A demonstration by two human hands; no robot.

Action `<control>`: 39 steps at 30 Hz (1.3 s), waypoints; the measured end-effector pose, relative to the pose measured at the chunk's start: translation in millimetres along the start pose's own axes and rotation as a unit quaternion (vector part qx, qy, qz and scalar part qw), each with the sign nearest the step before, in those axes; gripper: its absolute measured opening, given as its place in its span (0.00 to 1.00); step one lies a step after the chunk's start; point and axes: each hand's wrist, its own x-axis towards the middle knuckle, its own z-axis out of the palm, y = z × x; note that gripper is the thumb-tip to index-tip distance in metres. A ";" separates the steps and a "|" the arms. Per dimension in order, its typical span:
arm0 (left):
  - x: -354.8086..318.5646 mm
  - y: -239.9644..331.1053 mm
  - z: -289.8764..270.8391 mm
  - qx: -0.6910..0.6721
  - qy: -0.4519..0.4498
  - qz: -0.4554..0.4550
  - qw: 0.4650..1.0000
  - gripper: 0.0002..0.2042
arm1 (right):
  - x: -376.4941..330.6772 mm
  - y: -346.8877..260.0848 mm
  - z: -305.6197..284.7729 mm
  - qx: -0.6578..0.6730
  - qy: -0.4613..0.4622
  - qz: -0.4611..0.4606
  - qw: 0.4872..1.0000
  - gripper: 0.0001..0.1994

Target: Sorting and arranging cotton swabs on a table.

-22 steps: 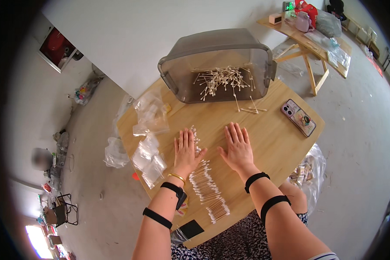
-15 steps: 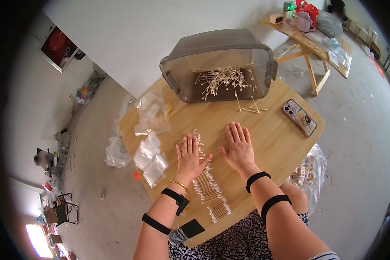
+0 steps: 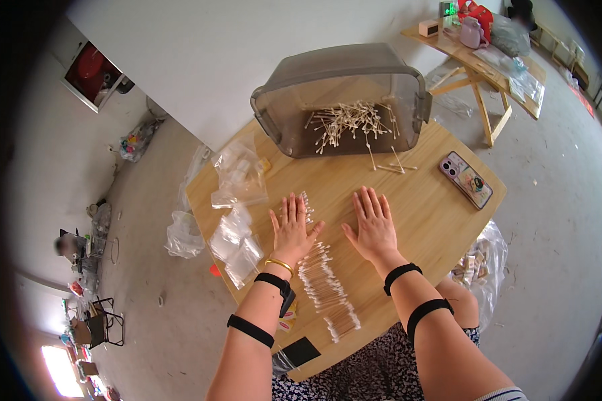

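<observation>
My left hand [image 3: 293, 230] lies palm down with its fingers outstretched, over the far part of a long row of cotton swabs [image 3: 328, 291]. White tips show past its fingers and thumb; the swabs under the palm are hidden. From there the row runs toward me, its sticks side by side and crosswise. Flat on the bare wood to the right rests my right hand [image 3: 373, 230], fingers open and holding nothing. Beyond both hands, a grey translucent bin [image 3: 341, 67] lies on its side, its opening toward me, with a loose heap of cotton swabs [image 3: 354, 123] inside.
Clear plastic bags [image 3: 237, 244] lie on the left of the wooden table [image 3: 421, 200]. A phone [image 3: 466, 179] is at the right. A few swabs [image 3: 396, 167] sit before the bin. A black square [image 3: 302, 351] is near the front edge. Behind stands another table [image 3: 475, 67].
My left hand has slid slightly away from me along the row, and the swab tips by its fingers appear farther off. My right hand stays almost in place. The whole view has shifted a little.
</observation>
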 end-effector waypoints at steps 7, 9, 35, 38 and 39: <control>-1.0 -5.3 -2.0 -0.039 -0.039 0.015 0.998 0.47 | -1.4 0.2 3.0 -0.002 0.000 -0.002 1.000 0.40; -7.1 -3.8 -3.3 -0.040 -0.045 0.025 0.998 0.47 | -1.6 0.8 2.7 -0.001 0.002 0.000 1.000 0.40; -1.8 -13.9 -11.5 -0.051 -0.032 -0.003 0.998 0.47 | -2.9 2.2 0.1 0.007 -0.001 0.004 1.000 0.40; 1.1 -16.9 -8.8 -0.050 0.019 0.016 0.998 0.46 | -1.9 0.8 0.7 0.008 0.006 0.002 1.000 0.40; 0.9 -15.9 -5.1 -0.049 0.019 0.016 0.998 0.46 | -2.0 0.0 0.9 0.009 0.012 0.000 1.000 0.40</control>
